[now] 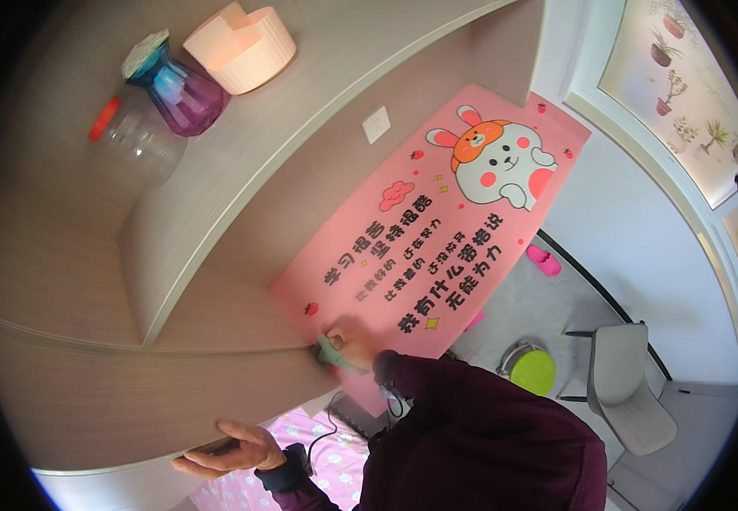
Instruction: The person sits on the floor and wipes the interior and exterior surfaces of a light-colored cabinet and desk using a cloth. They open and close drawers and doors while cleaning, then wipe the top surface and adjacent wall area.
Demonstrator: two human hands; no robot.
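My right hand (351, 350) is closed on a green cloth (331, 353), pressed to the pink printed desk mat (445, 255) where it meets the side panel of a wood-grain cabinet (248, 389). The hand is slightly blurred. My left hand (235, 452) rests at the panel's outer edge, thumb and fingers apart, with a dark gap between them; what its fingertips touch is partly hidden. The mat bears a cartoon rabbit, strawberries and large black writing.
A shelf above holds a red-lidded clear jar (142, 144), a blue and purple vase (184, 96) and a cream container (248, 54). A wall socket (376, 125) is behind the mat. Beyond it stand a green-topped stool (533, 372), a grey chair (621, 364) and pink slippers (544, 260).
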